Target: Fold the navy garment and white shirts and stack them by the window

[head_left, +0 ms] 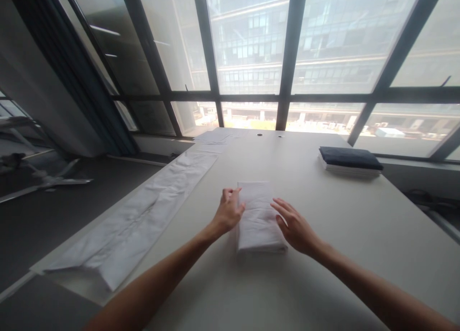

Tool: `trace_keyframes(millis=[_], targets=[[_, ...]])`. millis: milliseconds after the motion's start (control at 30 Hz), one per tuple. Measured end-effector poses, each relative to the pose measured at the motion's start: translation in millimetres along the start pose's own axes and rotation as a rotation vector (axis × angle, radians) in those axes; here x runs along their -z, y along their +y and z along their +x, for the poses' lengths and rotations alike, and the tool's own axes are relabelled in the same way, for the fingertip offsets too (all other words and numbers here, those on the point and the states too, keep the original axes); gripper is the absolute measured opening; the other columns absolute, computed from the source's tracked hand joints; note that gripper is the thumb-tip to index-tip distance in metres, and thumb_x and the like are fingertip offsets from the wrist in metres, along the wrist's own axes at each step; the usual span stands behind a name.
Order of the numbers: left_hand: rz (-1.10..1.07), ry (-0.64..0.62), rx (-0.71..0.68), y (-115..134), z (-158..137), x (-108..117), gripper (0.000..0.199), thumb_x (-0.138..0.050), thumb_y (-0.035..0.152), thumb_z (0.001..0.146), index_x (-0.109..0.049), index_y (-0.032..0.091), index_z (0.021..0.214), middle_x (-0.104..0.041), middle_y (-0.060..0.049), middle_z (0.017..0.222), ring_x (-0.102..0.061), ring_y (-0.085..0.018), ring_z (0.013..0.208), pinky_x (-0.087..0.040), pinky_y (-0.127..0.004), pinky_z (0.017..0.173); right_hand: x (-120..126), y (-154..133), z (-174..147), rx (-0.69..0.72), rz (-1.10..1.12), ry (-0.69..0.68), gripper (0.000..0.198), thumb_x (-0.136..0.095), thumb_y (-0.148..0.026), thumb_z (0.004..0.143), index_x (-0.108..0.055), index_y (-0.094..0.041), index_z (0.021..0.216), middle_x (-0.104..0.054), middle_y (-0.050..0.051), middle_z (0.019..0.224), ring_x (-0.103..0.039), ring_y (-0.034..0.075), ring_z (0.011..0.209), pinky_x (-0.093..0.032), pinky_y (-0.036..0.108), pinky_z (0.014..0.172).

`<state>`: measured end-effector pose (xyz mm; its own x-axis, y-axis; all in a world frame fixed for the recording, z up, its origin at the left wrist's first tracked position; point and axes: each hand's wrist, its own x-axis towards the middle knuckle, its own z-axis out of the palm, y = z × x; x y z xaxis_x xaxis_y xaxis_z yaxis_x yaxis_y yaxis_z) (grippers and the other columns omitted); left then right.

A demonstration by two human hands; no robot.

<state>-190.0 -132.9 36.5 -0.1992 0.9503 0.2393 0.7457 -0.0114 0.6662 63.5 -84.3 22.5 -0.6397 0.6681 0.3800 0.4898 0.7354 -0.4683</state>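
Note:
A folded white cloth [257, 221] lies flat on the white table in front of me, a neat rectangle with light creases and layered near edges. At its left edge is my left hand [230, 209], fingers bent and apart, thumb reaching over the side of the cloth. My right hand [294, 225] is beside the right edge, its fingers stretched out and slightly spread, the tips close to the fabric. Whether the fingertips press on the cloth I cannot tell. Neither hand has anything gripped in it.
A long, wrinkled white cloth [143, 216] stretches along the table's left side, with white sheets [213, 137] beyond it. On the right sits a stack of folded cloths, dark blue [350, 157] over white [350, 172]. Windows stand behind the white table [323, 278].

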Motion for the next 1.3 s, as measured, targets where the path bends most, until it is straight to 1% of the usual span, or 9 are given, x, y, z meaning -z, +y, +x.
trace_keyframes(millis=[67, 133, 333, 533, 667, 833, 1000, 1133, 1300], targets=[[0.194, 0.024, -0.212, 2.6, 0.0, -6.1, 0.053, -0.051, 0.03, 0.097, -0.048, 0.018, 0.148, -0.044, -0.016, 0.15, -0.044, -0.03, 0.14, -0.031, -0.048, 0.121, -11.2, 6.0, 32.0, -0.086, -0.018, 0.019, 0.05, -0.038, -0.024, 0.1, -0.053, -0.014, 0.147, -0.047, 0.016, 0.156, -0.039, 0.025, 0.147, -0.033, 0.046, 0.122], [0.316, -0.09, -0.319, 0.6, -1.7, -16.0, 0.055, -0.045, 0.034, 0.101, -0.043, 0.018, 0.153, -0.038, -0.015, 0.16, -0.031, -0.031, 0.15, -0.025, -0.052, 0.123, -25.0, 9.2, 62.8, -0.136, -0.048, -0.023, 0.055, -0.036, -0.025, 0.1, -0.046, -0.01, 0.152, -0.037, 0.017, 0.162, -0.031, 0.026, 0.151, -0.028, 0.046, 0.123], [0.475, -0.264, -0.27, -15.8, -4.7, -33.7, 0.061, -0.031, 0.042, 0.106, -0.024, 0.019, 0.162, -0.023, -0.011, 0.168, -0.016, -0.029, 0.156, -0.02, -0.057, 0.123, -52.2, 22.0, 105.5, -0.245, -0.107, -0.279, 0.066, -0.029, -0.046, 0.104, -0.028, -0.012, 0.16, -0.015, 0.014, 0.169, -0.012, 0.027, 0.157, -0.008, 0.059, 0.124], [0.47, -0.279, -0.241, -11.1, -5.0, -29.9, 0.06, -0.031, 0.042, 0.106, -0.025, 0.02, 0.162, -0.02, -0.008, 0.169, -0.015, -0.026, 0.156, -0.017, -0.056, 0.124, -34.8, 49.5, 95.0, -0.357, -0.171, -0.238, 0.069, -0.028, -0.052, 0.105, -0.032, -0.008, 0.158, -0.027, 0.019, 0.165, -0.017, 0.031, 0.156, -0.006, 0.061, 0.123], [0.414, -0.242, -0.219, -12.6, -5.2, -30.6, 0.06, -0.035, 0.046, 0.105, -0.031, 0.024, 0.16, -0.018, -0.009, 0.17, -0.009, -0.03, 0.157, -0.013, -0.058, 0.124, -23.0, 26.8, 51.5, -0.129, -0.102, -0.109, 0.061, -0.029, -0.046, 0.106, -0.035, -0.014, 0.158, -0.026, 0.016, 0.166, -0.017, 0.026, 0.156, -0.016, 0.055, 0.124], [0.37, -0.256, -0.209, -15.8, -4.4, -31.3, 0.063, -0.037, 0.049, 0.104, -0.028, 0.026, 0.162, -0.015, -0.009, 0.17, -0.005, -0.032, 0.157, -0.013, -0.059, 0.123, -22.9, -4.4, -16.1, 0.279, -0.101, -0.245, 0.078, -0.04, -0.056, 0.103, -0.007, -0.021, 0.165, -0.014, 0.014, 0.169, -0.007, 0.027, 0.157, -0.009, 0.057, 0.125], [0.371, -0.278, -0.18, -15.7, -4.1, -30.9, 0.064, -0.036, 0.052, 0.104, -0.027, 0.026, 0.162, -0.013, -0.01, 0.17, -0.006, -0.033, 0.157, -0.013, -0.062, 0.122, -17.5, 2.3, -27.0, 0.331, -0.131, -0.308, 0.082, -0.042, -0.058, 0.102, -0.004, -0.019, 0.164, -0.012, 0.018, 0.168, -0.008, 0.03, 0.157, -0.006, 0.06, 0.124], [0.393, -0.256, -0.181, -11.7, 10.7, -23.7, 0.058, -0.04, 0.044, 0.103, -0.038, 0.024, 0.157, -0.026, -0.011, 0.167, -0.018, -0.034, 0.155, -0.012, -0.065, 0.121, -10.0, -9.6, -23.1, 0.315, -0.16, -0.288, 0.081, -0.052, -0.053, 0.099, -0.018, -0.017, 0.163, -0.016, 0.02, 0.167, -0.009, 0.032, 0.156, -0.006, 0.062, 0.124], [0.345, -0.314, -0.447, -4.1, 55.0, -18.7, 0.052, -0.037, 0.033, 0.103, -0.043, 0.022, 0.154, -0.037, -0.008, 0.163, -0.023, -0.025, 0.155, -0.015, -0.052, 0.125, -17.9, -41.7, -24.4, 0.384, -0.168, -0.241, 0.06, -0.054, -0.03, 0.1, -0.037, -0.022, 0.157, -0.031, 0.015, 0.165, -0.021, 0.029, 0.155, -0.017, 0.058, 0.125]])
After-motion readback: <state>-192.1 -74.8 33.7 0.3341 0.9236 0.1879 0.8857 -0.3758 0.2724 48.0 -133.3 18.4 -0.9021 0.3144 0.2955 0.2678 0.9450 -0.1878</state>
